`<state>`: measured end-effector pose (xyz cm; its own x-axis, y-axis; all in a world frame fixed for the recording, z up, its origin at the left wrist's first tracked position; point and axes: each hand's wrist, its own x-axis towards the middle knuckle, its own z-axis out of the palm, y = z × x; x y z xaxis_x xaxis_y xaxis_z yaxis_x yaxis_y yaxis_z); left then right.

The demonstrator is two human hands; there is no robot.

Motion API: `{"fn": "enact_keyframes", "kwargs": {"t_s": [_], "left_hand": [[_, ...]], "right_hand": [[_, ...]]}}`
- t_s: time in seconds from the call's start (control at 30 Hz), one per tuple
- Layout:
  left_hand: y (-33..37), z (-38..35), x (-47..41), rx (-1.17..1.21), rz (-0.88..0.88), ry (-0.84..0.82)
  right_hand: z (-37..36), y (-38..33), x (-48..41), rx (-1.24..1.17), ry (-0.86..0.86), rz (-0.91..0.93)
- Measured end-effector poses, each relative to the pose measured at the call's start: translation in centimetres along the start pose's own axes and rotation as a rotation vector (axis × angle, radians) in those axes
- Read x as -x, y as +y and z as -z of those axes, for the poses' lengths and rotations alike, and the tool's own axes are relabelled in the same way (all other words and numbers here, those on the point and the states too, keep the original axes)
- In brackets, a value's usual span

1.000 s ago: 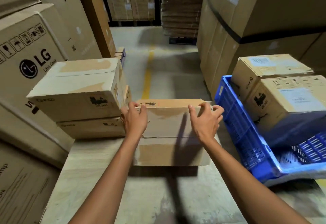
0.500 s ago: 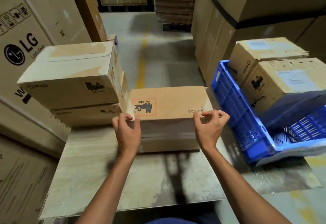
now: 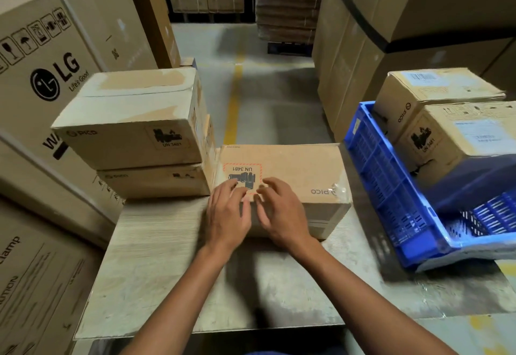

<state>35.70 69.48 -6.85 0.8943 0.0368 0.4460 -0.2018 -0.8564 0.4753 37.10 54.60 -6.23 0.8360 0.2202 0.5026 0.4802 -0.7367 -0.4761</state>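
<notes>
A brown PICO carton [image 3: 296, 170] with a red-framed UN 3481 label lies flat on the pale wooden table [image 3: 156, 259]. My left hand [image 3: 227, 213] and my right hand [image 3: 279, 211] sit close together at the carton's near top edge, just below the label. The fingers of both hands are loosely spread and touch the cardboard, blurred by motion. Neither hand grips anything.
Two stacked PICO cartons [image 3: 134, 125] stand on the table's left, touching the flat carton. A blue plastic crate [image 3: 391, 192] on the right holds two more cartons [image 3: 458, 137]. Large LG boxes [image 3: 47, 56] wall the left; tall boxes [image 3: 377, 33] stand right. A floor aisle runs ahead.
Both hands left the carton's two near corners and came together at the middle of its near edge by the label. The view moved closer and lower.
</notes>
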Motion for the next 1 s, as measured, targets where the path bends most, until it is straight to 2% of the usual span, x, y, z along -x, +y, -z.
{"fn": "enact_keyframes", "kwargs": {"t_s": [0.17, 0.27, 0.37, 0.5, 0.7, 0.9, 1.0], "left_hand": [[-0.3, -0.2, 0.1, -0.045, -0.037, -0.059], [0.6, 0.7, -1.3, -0.09, 0.002, -0.073], [0.8, 1.0, -3.4, -0.186, 0.007, -0.165], [0.4, 0.5, -6.3, -0.103, 0.001, -0.283], [-0.3, -0.8, -6.7, -0.172, 0.044, -0.361], [0.9, -0.4, -8.0, -0.228, 0.013, -0.336], [1.8, -1.3, -8.3, -0.095, -0.03, -0.44]], "right_hand": [[-1.7, -0.3, -0.3, 0.094, 0.01, 0.079], [-1.8, 0.5, -1.3, 0.209, -0.024, 0.092], [-1.2, 0.7, -3.8, 0.287, -0.127, 0.103], [-1.1, 1.2, -6.3, 0.372, -0.286, 0.058], [-1.6, 1.5, -6.0, 0.315, -0.515, -0.068], [0.5, 2.2, -7.9, 0.342, -0.527, -0.016], [1.3, 2.9, -7.2, 0.391, -0.525, -0.122]]}}
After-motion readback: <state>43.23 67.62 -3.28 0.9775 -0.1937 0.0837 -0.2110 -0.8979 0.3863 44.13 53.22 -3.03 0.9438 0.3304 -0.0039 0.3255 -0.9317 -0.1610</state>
